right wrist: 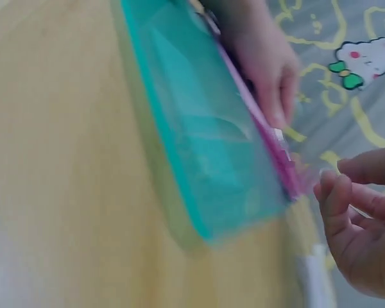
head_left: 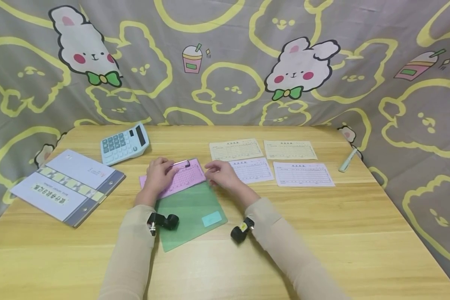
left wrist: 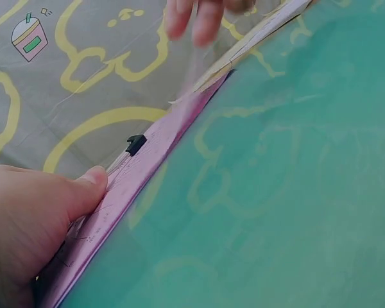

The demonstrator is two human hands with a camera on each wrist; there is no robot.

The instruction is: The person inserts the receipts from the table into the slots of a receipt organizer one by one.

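A translucent green clipboard (head_left: 189,212) with a light blue label lies in front of the person. A pink printed form (head_left: 181,179) lies across its top end, under a metal clip (head_left: 181,163) with a black end piece. The left hand (head_left: 159,177) grips the clip end, its thumb (left wrist: 90,189) on top at the form's edge. At the form's right end is the right hand (head_left: 223,175), its loosely bent fingers (right wrist: 337,205) close to the pink corner. The right wrist view is blurred there, and no object shows between thumb and fingers.
Two cream slips (head_left: 235,150) and two white slips (head_left: 303,174) lie in rows to the right. A pale green pen (head_left: 348,160) is near the right edge. On the left are a light blue calculator (head_left: 123,143) and a grey-blue account book (head_left: 67,187). A patterned curtain (head_left: 228,54) hangs behind the table.
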